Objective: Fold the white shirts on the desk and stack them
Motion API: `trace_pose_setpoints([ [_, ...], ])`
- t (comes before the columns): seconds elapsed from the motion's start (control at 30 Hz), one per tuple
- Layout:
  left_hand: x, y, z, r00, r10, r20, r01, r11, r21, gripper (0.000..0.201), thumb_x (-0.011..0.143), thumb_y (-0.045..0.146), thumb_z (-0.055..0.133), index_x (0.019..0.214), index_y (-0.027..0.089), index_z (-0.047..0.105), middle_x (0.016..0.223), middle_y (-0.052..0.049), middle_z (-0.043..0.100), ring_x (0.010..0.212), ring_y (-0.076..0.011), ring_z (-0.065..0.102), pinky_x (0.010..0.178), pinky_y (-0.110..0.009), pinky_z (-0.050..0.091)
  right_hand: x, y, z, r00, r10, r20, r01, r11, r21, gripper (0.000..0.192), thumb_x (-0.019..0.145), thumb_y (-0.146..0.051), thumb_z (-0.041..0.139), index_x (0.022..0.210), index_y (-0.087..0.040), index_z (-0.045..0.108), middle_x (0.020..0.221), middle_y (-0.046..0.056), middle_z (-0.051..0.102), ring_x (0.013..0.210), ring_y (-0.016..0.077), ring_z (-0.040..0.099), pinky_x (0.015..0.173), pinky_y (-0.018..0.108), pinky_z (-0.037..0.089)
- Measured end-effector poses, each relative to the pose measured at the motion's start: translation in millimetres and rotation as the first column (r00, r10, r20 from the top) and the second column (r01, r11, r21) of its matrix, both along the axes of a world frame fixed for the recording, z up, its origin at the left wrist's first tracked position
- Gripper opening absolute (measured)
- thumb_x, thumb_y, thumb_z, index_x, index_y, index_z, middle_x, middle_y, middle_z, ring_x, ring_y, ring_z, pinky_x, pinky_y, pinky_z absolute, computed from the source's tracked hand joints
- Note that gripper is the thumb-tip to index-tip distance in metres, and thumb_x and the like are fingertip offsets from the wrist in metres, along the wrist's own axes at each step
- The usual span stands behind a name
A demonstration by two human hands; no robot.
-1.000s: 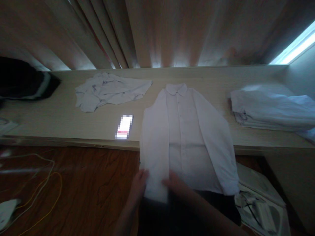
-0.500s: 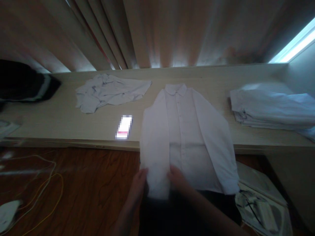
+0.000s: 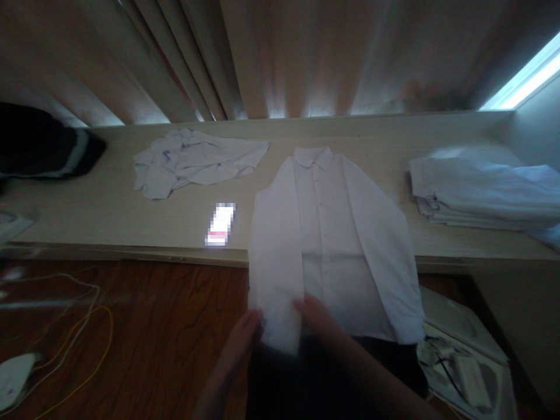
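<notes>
A white long-sleeved shirt [image 3: 332, 233] lies front up, its collar toward the back and its lower part hanging over the ledge's front edge toward my lap. One sleeve [image 3: 280, 262] runs straight down over the shirt's left side. At that sleeve's left edge, near the cuff, my left hand [image 3: 245, 332] is closed on the cloth. My right hand [image 3: 315, 314] pinches the sleeve's opposite edge, slightly higher up. The fingertips of both hands are partly blurred. The other sleeve [image 3: 385, 256] slants down along the right side, untouched.
A crumpled white garment [image 3: 192, 160] and a lit phone [image 3: 221, 224] lie on the pale ledge [image 3: 109, 216]. Folded white clothes [image 3: 485, 192] are stacked at right, a dark bag-like item [image 3: 44, 143] at far left. Cables [image 3: 98, 309] trail across the wooden floor [image 3: 175, 326].
My left hand has moved slightly down along the sleeve edge. The right hand's fingers have shifted a little left onto the sleeve. The cuff end has tilted slightly left.
</notes>
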State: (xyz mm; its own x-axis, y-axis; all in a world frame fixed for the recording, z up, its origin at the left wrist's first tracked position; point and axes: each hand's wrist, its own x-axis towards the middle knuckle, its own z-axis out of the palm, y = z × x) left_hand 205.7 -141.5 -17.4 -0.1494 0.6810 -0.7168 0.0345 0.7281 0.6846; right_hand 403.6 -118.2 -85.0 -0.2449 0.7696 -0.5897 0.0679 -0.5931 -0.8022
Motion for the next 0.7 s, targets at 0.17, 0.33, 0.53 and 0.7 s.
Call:
trace_pose_setpoints([
  [0.17, -0.6, -16.9, 0.8, 0.998, -0.056, 0.035, 0.058, 0.996, -0.07, 0.047, 0.052, 0.063, 0.067, 0.064, 0.018, 0.064, 0.061, -0.003, 0.061, 0.057, -0.0165, 0.053, 0.051, -0.029, 0.046, -0.3, 2.3, 0.7, 0.995, 0.024, 0.098, -0.031, 0.997, 0.069, 0.039, 0.075, -0.046, 0.054, 0.096, -0.015, 0.065, 0.097, 0.01, 0.069, 0.093, 0.0268, 0.061, 0.086, 0.045, 0.045],
  [0.33, -3.0, -21.2, -2.9, 0.992, -0.106, -0.068, 0.11, 0.993, 0.045, 0.036, 0.061, 0.054, 0.063, 0.062, 0.018, 0.063, 0.062, -0.001, 0.06, 0.06, -0.0164, 0.053, 0.057, -0.028, 0.046, 3.1, -5.3, 7.8, 0.993, 0.046, 0.109, -0.056, 0.994, 0.095, 0.041, 0.077, -0.045, 0.053, 0.106, -0.016, 0.062, 0.102, 0.009, 0.068, 0.094, 0.0256, 0.061, 0.083, 0.042, 0.047],
  [0.53, -2.1, -19.7, -14.9, 0.986, 0.002, -0.167, 0.008, 0.998, 0.057, 0.035, 0.059, 0.051, 0.062, 0.073, 0.019, 0.065, 0.074, -0.004, 0.067, 0.077, -0.0229, 0.06, 0.07, -0.031, 0.047, 7.1, -28.4, 24.0, 0.959, 0.252, 0.129, -0.264, 0.961, 0.084, 0.034, 0.077, -0.041, 0.058, 0.101, -0.018, 0.066, 0.096, 0.006, 0.07, 0.087, 0.0247, 0.064, 0.076, 0.038, 0.049],
  [0.7, -1.0, -18.4, -12.8, 0.988, -0.007, -0.155, 0.024, 0.994, 0.108, 0.034, 0.063, 0.051, 0.062, 0.075, 0.019, 0.065, 0.079, -0.006, 0.069, 0.082, -0.0243, 0.061, 0.073, -0.032, 0.048, 4.5, -27.0, 28.9, 0.971, 0.234, 0.039, -0.237, 0.956, 0.171, 0.032, 0.076, -0.032, 0.057, 0.102, -0.018, 0.066, 0.1, 0.006, 0.07, 0.092, 0.0243, 0.063, 0.081, 0.037, 0.049],
])
